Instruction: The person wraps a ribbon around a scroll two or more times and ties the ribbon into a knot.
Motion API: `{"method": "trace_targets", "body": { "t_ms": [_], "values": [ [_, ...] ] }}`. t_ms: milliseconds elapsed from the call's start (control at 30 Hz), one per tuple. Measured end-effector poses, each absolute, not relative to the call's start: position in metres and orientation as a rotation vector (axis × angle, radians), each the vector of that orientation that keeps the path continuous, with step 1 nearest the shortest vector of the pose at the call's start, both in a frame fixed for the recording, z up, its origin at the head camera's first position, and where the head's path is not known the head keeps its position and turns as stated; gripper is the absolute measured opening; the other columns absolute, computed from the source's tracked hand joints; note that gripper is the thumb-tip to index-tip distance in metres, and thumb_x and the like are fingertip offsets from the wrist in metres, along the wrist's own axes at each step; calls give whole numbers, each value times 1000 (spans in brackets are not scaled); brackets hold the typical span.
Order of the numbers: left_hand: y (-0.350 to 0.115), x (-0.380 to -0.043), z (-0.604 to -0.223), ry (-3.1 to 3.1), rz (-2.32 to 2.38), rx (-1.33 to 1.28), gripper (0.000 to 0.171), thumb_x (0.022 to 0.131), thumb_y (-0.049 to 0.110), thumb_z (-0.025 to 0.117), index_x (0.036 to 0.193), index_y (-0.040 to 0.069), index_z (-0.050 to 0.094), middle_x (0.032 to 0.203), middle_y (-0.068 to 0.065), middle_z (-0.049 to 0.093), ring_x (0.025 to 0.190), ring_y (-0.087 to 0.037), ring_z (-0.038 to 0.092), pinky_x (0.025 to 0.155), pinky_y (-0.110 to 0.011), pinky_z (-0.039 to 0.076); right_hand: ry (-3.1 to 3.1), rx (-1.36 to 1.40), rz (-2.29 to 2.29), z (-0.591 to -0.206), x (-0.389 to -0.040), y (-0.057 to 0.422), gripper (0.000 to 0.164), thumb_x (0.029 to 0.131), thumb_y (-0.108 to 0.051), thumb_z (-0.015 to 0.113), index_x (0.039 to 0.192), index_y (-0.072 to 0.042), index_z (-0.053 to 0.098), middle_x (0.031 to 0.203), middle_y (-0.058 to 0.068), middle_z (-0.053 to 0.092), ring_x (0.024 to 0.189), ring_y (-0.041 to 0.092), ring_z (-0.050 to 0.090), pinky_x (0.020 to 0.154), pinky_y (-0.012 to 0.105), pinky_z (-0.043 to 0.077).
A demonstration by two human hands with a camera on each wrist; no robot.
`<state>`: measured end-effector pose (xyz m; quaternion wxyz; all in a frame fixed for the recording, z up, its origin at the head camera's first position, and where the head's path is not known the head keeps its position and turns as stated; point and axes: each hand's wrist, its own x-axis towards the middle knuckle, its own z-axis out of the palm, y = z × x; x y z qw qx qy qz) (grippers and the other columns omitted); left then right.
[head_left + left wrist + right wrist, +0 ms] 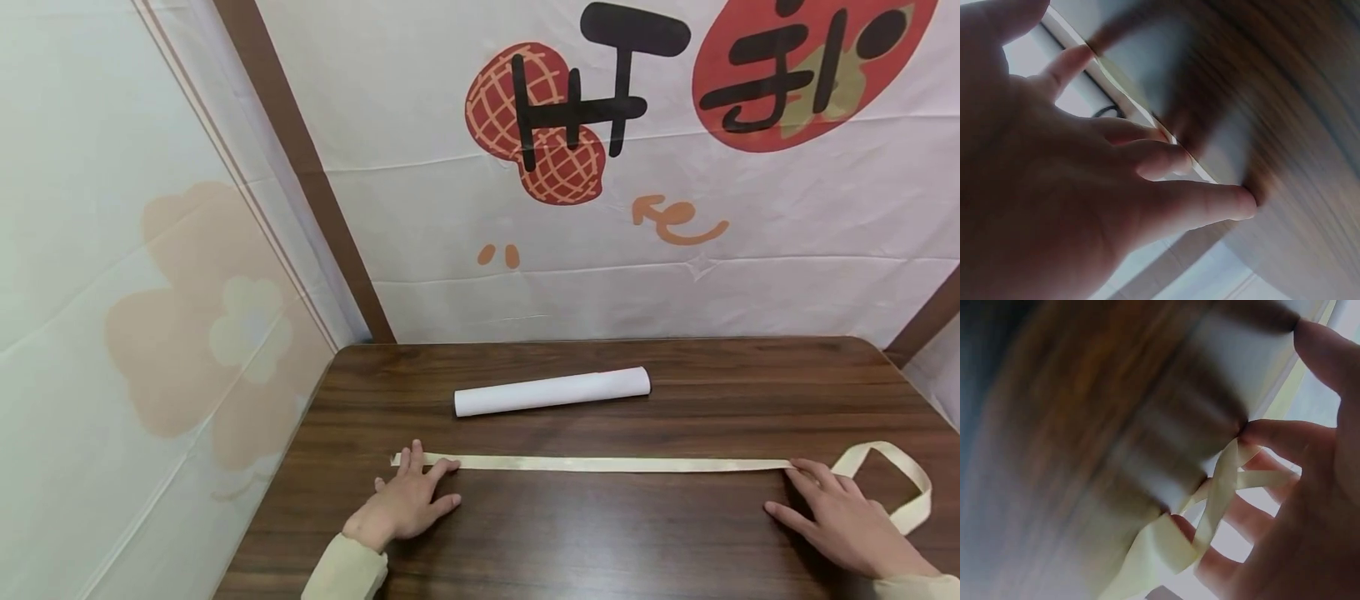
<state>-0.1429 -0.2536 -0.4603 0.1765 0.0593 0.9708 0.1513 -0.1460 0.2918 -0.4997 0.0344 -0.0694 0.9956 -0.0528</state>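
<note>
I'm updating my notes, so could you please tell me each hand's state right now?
Left hand: open, touching the ribbon near one end.
Right hand: open, touching the ribbon farther along.

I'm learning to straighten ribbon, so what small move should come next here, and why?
Perhaps slide the right hand outward along the ribbon to flatten its loop: the left hand rests near one end and the ribbon between the hands lies nearly straight, but beyond the right hand it curls.

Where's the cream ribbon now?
In the head view, the ribbon runs across the table on the near side of the white roll, from the left hand to past the right hand, where it loops.
</note>
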Motion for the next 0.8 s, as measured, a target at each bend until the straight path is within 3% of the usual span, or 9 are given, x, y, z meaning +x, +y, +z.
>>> {"method": "trace_targets", "body": {
  "t_ms": [333,800],
  "values": [
    [-273,-148,-459,2766,449,104,47,95,36,58,139,25,46,154,-36,10,143,-53,13,92,-83,20,3044,-155,-193,-499,-148,298,81,91,-62,51,128,10,52,130,29,42,108,56,42,66,69,41],
    [-279,-150,-460,2765,458,74,46,94,38,59,137,25,47,154,-37,9,143,-53,10,93,-83,19,2951,-17,-193,-495,-153,316,93,92,-67,42,129,18,44,130,35,35,105,61,39,68,70,40]
  ]
}}
